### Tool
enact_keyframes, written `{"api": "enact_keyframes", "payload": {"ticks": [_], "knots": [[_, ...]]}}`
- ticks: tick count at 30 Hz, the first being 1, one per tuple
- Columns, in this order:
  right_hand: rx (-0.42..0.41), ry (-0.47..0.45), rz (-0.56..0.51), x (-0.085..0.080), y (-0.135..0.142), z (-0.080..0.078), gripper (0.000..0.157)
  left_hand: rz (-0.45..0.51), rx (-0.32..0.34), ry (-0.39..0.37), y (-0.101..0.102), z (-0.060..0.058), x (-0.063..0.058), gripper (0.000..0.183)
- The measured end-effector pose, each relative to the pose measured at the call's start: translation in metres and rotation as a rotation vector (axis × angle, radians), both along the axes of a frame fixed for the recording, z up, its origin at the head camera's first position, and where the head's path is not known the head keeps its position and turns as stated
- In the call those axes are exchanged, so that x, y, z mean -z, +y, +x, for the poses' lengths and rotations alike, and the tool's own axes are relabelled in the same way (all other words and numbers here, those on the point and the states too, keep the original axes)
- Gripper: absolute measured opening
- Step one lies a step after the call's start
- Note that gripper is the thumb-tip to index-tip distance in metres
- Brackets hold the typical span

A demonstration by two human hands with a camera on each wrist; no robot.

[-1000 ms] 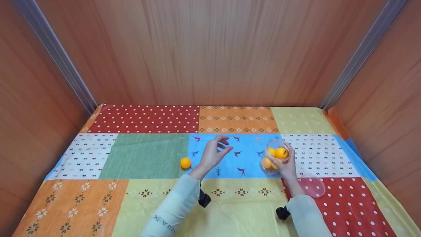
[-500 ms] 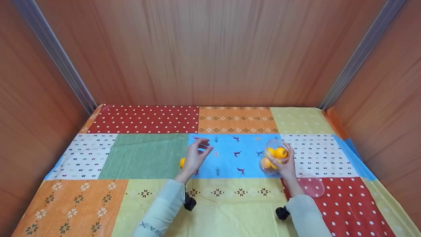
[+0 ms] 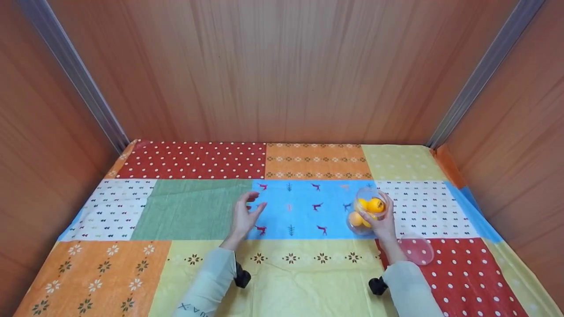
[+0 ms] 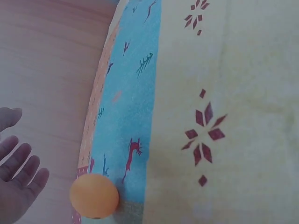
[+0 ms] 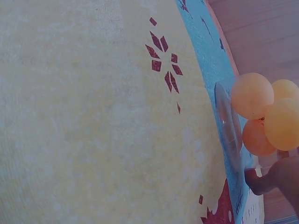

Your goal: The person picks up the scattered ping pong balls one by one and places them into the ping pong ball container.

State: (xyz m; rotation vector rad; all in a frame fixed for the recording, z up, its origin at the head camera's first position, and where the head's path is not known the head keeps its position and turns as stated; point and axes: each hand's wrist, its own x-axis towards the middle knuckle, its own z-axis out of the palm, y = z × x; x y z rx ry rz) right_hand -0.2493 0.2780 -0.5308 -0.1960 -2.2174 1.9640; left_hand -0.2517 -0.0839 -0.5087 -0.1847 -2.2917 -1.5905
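Observation:
My right hand (image 3: 384,222) grips a clear plastic jar (image 3: 365,192) that stands on the blue patch of the cloth. Several orange ping-pong balls (image 5: 252,96) show through its wall in the right wrist view. Farther left, my left hand (image 3: 243,218) holds nothing, its fingers relaxed and apart from the thumb. One loose orange ping-pong ball (image 4: 94,196) lies on the cloth close to the left hand (image 4: 18,179) in the left wrist view. In the head view the hand hides that ball.
A clear round lid (image 3: 416,252) lies on the red dotted patch beside the right forearm. The patchwork tablecloth (image 3: 299,286) covers the table. Wood-grain panels (image 3: 282,75) wall in the back and both sides.
My left hand has moved left and slightly nearer, across to the loose ball, which it now covers in the head view. The right hand and jar have stayed in place.

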Motion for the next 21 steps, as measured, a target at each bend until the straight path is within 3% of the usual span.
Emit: {"api": "enact_keyframes", "payload": {"ticks": [12, 21], "knots": [[-0.01, 0.047, -0.01, 0.0, -0.001, 0.001, 0.081, 0.02, -0.036, -0.107, -0.018, 0.001, 0.02, 0.044], [-0.02, 0.029, -0.048, -0.002, -0.001, 0.002, 0.081, 0.01, -0.078, -0.242, -0.022, 0.003, 0.027, 0.052]]}}
